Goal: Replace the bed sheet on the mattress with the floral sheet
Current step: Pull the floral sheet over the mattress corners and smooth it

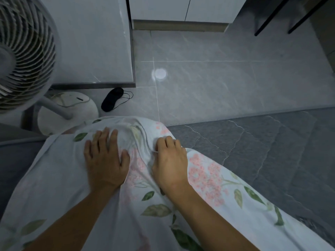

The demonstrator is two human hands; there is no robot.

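1. Floral sheet (208,178) is draped over a corner of the mattress (262,151). It runs from bottom of frame up to the corner near the floor edge.
2. Sheet is pale w/ pink blossoms and green leaves. It's bunched and wrinkled betw. the two hands.
3. Left hand (105,160) lies flat on the sheet, fingers straight and spread, palm down. It presses the cloth near the corner and grips nothing.
4. Right hand (170,165) sits just beside the left hand, to its right. Its fingers curl down into a fold of the sheet and pinch the cloth there.
5. The hands are near each other but not touching; a ridge of gathered cloth runs betw. them.
6. Mattress to the right of the sheet is bare: grey quilted top w/ wavy stitch lines.
7. Beyond the corner is a grey tiled floor (217,87) w/ a bright round light spot reflected on it.
8. A white fan (23,57) stands at upper left. Its round base (68,113) is on the floor, just beside the sheet's far edge.
9. A black eye mask (111,99) w/ thin straps lies on the floor, next to the fan base.
10. White cabinet (94,42) behind the fan; dark chair legs (272,17) at top right.
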